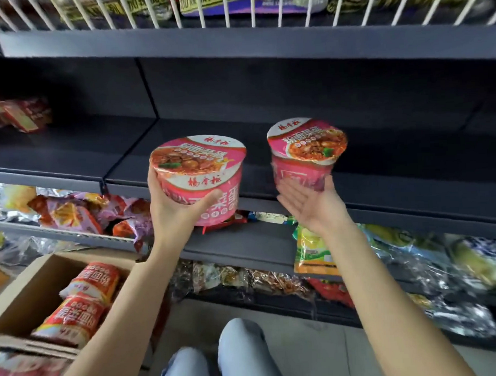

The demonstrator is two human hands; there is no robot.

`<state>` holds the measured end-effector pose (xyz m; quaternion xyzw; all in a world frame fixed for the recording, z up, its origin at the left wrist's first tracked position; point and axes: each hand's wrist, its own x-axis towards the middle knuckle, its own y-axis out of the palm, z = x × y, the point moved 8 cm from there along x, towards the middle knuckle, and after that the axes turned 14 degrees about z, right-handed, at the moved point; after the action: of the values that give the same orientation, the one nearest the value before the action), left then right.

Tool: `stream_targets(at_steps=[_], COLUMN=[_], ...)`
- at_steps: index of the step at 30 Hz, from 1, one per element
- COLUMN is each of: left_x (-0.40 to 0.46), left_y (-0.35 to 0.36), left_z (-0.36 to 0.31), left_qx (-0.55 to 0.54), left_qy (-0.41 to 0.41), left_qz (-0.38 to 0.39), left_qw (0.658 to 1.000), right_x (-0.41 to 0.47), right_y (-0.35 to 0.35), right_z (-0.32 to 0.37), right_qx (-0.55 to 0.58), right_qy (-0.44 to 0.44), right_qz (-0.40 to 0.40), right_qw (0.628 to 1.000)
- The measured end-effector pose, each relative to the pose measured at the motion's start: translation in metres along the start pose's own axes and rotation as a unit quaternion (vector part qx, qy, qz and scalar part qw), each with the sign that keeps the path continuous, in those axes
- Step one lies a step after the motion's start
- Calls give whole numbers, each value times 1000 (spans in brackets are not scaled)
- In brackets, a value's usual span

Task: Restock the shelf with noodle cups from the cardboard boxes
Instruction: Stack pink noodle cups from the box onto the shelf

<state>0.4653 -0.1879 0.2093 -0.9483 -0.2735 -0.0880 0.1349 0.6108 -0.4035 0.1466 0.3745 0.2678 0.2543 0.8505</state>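
Now two cups (198,173) — two hands (176,208).

Glossy shrink-wrapped pink noodle cups (198,173) against a matt dark metal shelf (381,142), plain brown cardboard box (32,288) below, shiny crinkled foil packets (80,212) alongside.

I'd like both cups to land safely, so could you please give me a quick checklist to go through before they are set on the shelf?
1. Left hand grip on the left noodle cup: fingers wrapped under its base, ok.
2. Right hand grip on the right noodle cup: palm open, fingers straight against the side, cup tilted, not ok.
3. Space on the dark shelf behind the cups: bare, ok.
4. Cups upright, lids up: left ok, right leaning.
5. More stock in the cardboard box: red cups visible, ok.
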Motion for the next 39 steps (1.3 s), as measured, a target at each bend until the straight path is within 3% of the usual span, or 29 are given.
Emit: stream_targets(at_steps=[2,3,5,6,7,10,14,18,28,34,39], left_x=[1,1,2,2,2,-1,1,29,90,108,106], left_y=[8,11,15,17,18,23,47,92,168,241,342], left_z=[-4,-7,-12,-15,-18,-29,-58,-79,-76,-107,-102], left_qx=[-1,0,3,2,-1,-18,-61,-81,-108,-108,-36], left_qy=[6,10,13,17,21,35,69,109,119,138,83], left_qz=[1,0,-5,-6,-7,-18,-4,27,73,145,257], left_qw=[1000,1000,1000,1000,1000,999,996,990,984,974,962], right_x=[-26,-43,-65,-61,-52,-19,-3,3,-10,-43,-70], right_y=[-21,-26,-10,-2,5,20,14,2,1,-30,-88], right_z=[33,57,87,88,86,74,70,70,78,143,207], right_qx=[-204,-314,-515,-578,-605,-624,-588,-567,-568,-552,-567], right_qy=[-100,-195,-332,-343,-329,-298,-333,-314,-334,-375,-365], right_qz=[-86,-137,-165,-140,-115,-78,-87,-102,-158,-205,-245], right_qw=[970,919,773,727,716,718,732,754,735,715,696])
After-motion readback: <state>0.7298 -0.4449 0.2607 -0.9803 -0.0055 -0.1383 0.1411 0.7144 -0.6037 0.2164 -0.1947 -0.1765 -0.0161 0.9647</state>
